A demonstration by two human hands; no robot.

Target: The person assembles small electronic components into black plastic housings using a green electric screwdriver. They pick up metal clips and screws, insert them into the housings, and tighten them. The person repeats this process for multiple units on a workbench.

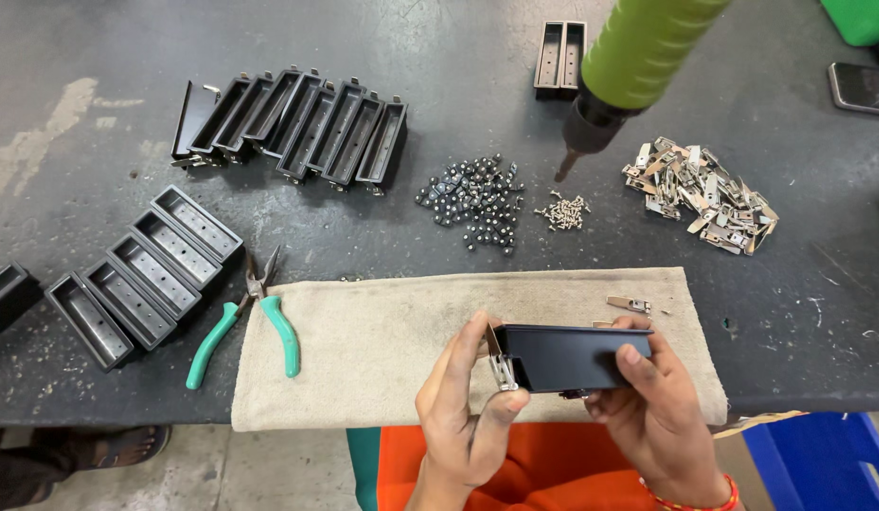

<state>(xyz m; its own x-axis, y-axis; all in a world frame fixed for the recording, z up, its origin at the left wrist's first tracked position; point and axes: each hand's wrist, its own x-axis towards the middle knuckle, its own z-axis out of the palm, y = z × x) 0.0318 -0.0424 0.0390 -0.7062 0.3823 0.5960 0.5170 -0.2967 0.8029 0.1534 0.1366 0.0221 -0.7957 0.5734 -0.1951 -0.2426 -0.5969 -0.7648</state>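
Hands at the near edge of a dark work surface [98, 388] grip a black rectangular box [572, 358] between them, just above a beige cloth [364, 341] spread along that edge. Left hand [463, 407] closes on the box's left end, thumb and fingers pinching a small metal clip [502, 367] against it; right hand [648, 407] wraps the right end, thumb across the front face, a red thread band at the wrist. On the cloth at 1 o'clock from the box lies one loose metal clip [629, 304]. At 9 o'clock, green-handled pliers [255, 322] rest half on the cloth's left border, jaws pointing away. Beyond them at 10 o'clock a slanting row of open black trays [141, 274] sits side by side, perforated floors showing. Farther out, at 11 o'clock, a second row of black boxes [297, 128] stands on edge, leaning together. At 12 o'clock, mid-surface, lie a heap of small black pieces [472, 201] and a smaller scatter of pale screws [564, 212]. A hanging green power screwdriver [629, 66] points its bit down just above the screws. At 2 o'clock, a pile of metal clips [704, 194]. Farthest, two black boxes [559, 59] at 12 o'clock and a phone [863, 87] at the right edge.
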